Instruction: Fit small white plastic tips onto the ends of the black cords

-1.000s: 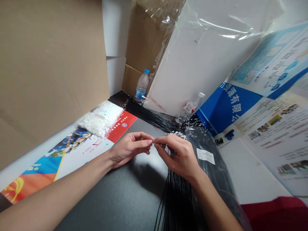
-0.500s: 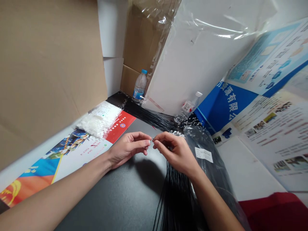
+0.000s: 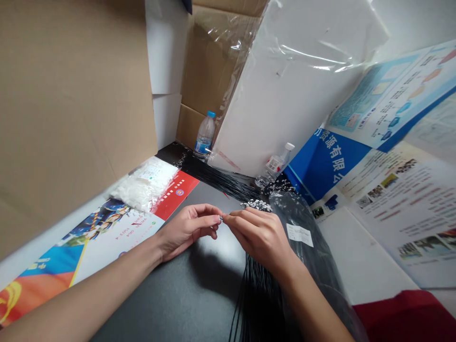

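Note:
My left hand [image 3: 193, 227] is closed in a pinch, thumb against forefinger, over the dark tabletop [image 3: 167, 289]. My right hand [image 3: 258, 235] is also pinched, and its fingertips meet those of the left. A tiny greyish piece [image 3: 221, 218] shows where the fingertips come together; its kind is too small to tell. Beneath my right hand and forearm lies a thick bundle of thin black wires [image 3: 261, 289]. White connector ends [image 3: 257, 205] are clustered just beyond that hand.
Another bundle of black wires [image 3: 217, 176] stretches across the back. A bag of small white parts [image 3: 146, 183] lies on a printed sheet [image 3: 107, 259] at left. Two bottles, one blue-capped [image 3: 204, 135], one white-capped [image 3: 280, 164], stand behind. A labelled clear bag [image 3: 313, 266] is at right.
My right hand has turned so its back faces up more, and its fingertips have closed in on the left's. The left hand keeps its pinch. The view has shifted slightly.

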### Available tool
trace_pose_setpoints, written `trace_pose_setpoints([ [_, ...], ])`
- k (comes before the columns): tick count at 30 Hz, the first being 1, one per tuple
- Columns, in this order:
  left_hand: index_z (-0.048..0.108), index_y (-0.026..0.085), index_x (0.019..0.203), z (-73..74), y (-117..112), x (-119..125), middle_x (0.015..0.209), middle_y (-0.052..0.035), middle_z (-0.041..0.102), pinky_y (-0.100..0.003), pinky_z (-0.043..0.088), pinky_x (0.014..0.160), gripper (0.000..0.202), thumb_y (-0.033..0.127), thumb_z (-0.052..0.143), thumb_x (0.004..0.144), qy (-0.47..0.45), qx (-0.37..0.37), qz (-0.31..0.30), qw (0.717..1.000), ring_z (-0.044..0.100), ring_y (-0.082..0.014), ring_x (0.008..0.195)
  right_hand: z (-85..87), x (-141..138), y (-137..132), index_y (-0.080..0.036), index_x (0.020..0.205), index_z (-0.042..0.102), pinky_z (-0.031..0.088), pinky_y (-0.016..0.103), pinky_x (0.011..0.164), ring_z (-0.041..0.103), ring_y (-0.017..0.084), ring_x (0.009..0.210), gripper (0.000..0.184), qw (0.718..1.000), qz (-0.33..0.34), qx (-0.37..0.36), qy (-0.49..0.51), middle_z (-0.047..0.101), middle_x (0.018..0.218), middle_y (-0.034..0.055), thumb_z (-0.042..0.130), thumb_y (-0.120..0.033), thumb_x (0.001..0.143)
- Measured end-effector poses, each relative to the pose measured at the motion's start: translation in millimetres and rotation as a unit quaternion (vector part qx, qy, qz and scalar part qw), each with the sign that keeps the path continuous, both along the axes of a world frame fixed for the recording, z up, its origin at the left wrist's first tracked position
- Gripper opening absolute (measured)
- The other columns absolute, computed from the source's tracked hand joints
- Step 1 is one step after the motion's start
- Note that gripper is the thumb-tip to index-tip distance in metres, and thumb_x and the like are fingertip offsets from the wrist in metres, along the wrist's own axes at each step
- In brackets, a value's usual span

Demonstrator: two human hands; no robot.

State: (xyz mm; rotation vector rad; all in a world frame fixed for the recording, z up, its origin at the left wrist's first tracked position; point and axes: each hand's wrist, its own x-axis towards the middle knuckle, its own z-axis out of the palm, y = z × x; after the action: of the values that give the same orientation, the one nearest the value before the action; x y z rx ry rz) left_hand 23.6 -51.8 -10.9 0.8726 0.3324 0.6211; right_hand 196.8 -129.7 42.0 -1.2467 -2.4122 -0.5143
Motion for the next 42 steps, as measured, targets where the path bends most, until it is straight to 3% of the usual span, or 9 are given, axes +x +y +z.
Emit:
trace_pose_setpoints([
  [13, 0.072, 0.013, 0.082, -4.3, 0.1, 2.6, 0.082, -0.0045, 0.063, -0.025, 0.048, 0.067, 0.018, 0.026, 0.08, 0.073, 0.021, 0.001, 0.021, 1.0, 0.054, -0.0131, 0.076, -2.3, -3.3, -0.6, -0.015, 0.085, 0.066, 0.03, 0.029, 0.049, 0.052, 0.01, 0.054, 0.029, 0.987, -0.022, 0.096, -0.124, 0.066, 0.067, 0.0001, 0.042, -0.014, 0.102],
  [18, 0.073, 0.013, 0.082, -3.6, -2.2, 3.1, 0.081, -0.0048, 0.063, -0.025, 0.048, 0.066, 0.017, 0.027, 0.079, 0.074, 0.01, -0.011, 0.023, 1.0, 0.054, -0.0129, 0.075, -2.1, -4.7, -2.0, -0.013, 0.086, 0.067, 0.03, 0.03, 0.048, 0.052, 0.011, 0.057, 0.027, 0.981, -0.022, 0.125, -0.149, 0.066, 0.068, 0.0017, 0.045, -0.011, 0.1],
  [23, 0.073, 0.013, 0.081, -3.2, -2.2, 2.9, 0.076, -0.002, 0.062, -0.023, 0.044, 0.058, 0.018, 0.026, 0.08, 0.072, 0.036, 0.012, 0.043, 0.998, 0.05, -0.009, 0.062, -2.7, -5.4, -1.7, -0.015, 0.087, 0.068, 0.032, 0.03, 0.05, 0.052, 0.012, 0.058, 0.028, 0.977, -0.028, 0.132, -0.168, 0.068, 0.072, 0.002, 0.044, -0.013, 0.1],
  [26, 0.072, 0.012, 0.08, -3.7, 0.2, 2.2, 0.075, -0.0012, 0.063, -0.025, 0.046, 0.062, 0.018, 0.025, 0.08, 0.071, 0.053, 0.023, 0.062, 0.996, 0.052, -0.0087, 0.06, -1.1, -3.3, 0.0, -0.017, 0.093, 0.069, 0.034, 0.028, 0.054, 0.057, 0.012, 0.06, 0.024, 0.99, -0.058, 0.054, -0.112, 0.07, 0.074, 0.0014, 0.047, -0.019, 0.1],
  [28, 0.072, 0.012, 0.079, -3.7, 2.5, 1.3, 0.076, -0.0012, 0.065, -0.027, 0.047, 0.067, 0.017, 0.024, 0.081, 0.07, 0.065, 0.026, 0.085, 0.994, 0.056, -0.0094, 0.061, 3.5, 0.9, 0.4, -0.018, 0.103, 0.069, 0.036, 0.027, 0.055, 0.061, 0.013, 0.062, 0.021, 0.991, -0.113, -0.054, -0.046, 0.071, 0.075, 0.0006, 0.052, -0.03, 0.099],
  [31, 0.071, 0.013, 0.08, -3.0, 5.7, -0.5, 0.078, -0.0019, 0.066, -0.029, 0.049, 0.07, 0.017, 0.024, 0.08, 0.07, 0.086, 0.035, 0.115, 0.989, 0.059, -0.0109, 0.063, 15.7, 13.7, -2.1, -0.021, 0.099, 0.071, 0.038, 0.025, 0.053, 0.061, 0.014, 0.057, 0.034, 0.953, -0.186, -0.233, 0.049, 0.068, 0.067, -0.0005, 0.046, -0.043, 0.1],
  [35, 0.069, 0.013, 0.077, -1.9, 8.3, -2.1, 0.075, -0.0018, 0.066, -0.03, 0.049, 0.068, 0.015, 0.024, 0.078, 0.071, 0.104, 0.079, 0.127, 0.983, 0.061, -0.0122, 0.062, 31.5, 41.3, -12.8, -0.02, 0.074, 0.072, 0.036, 0.024, 0.043, 0.045, 0.011, 0.042, 0.067, 0.889, -0.187, -0.391, 0.149, 0.049, 0.05, -0.0018, 0.022, -0.053, 0.103],
  [38, 0.068, 0.014, 0.074, -2.4, 9.6, -1.9, 0.069, -0.0005, 0.066, -0.029, 0.048, 0.066, 0.013, 0.023, 0.077, 0.07, 0.128, 0.138, 0.142, 0.972, 0.062, -0.0131, 0.059, 39.8, 60.4, -21.3, -0.018, 0.068, 0.068, 0.035, 0.023, 0.039, 0.039, 0.011, 0.042, 0.068, 0.865, -0.185, -0.435, 0.167, 0.043, 0.05, -0.0024, 0.024, -0.058, 0.101],
  [42, 0.068, 0.016, 0.072, -3.6, 10.4, -1.3, 0.064, 0.0007, 0.065, -0.028, 0.048, 0.066, 0.011, 0.021, 0.077, 0.069, 0.143, 0.187, 0.166, 0.957, 0.063, -0.0136, 0.058, 53.3, 66.8, -25.9, -0.019, 0.062, 0.053, 0.036, 0.024, 0.044, 0.041, 0.012, 0.049, 0.059, 0.893, -0.231, -0.349, 0.167, 0.046, 0.054, -0.0018, 0.033, -0.061, 0.097],
])
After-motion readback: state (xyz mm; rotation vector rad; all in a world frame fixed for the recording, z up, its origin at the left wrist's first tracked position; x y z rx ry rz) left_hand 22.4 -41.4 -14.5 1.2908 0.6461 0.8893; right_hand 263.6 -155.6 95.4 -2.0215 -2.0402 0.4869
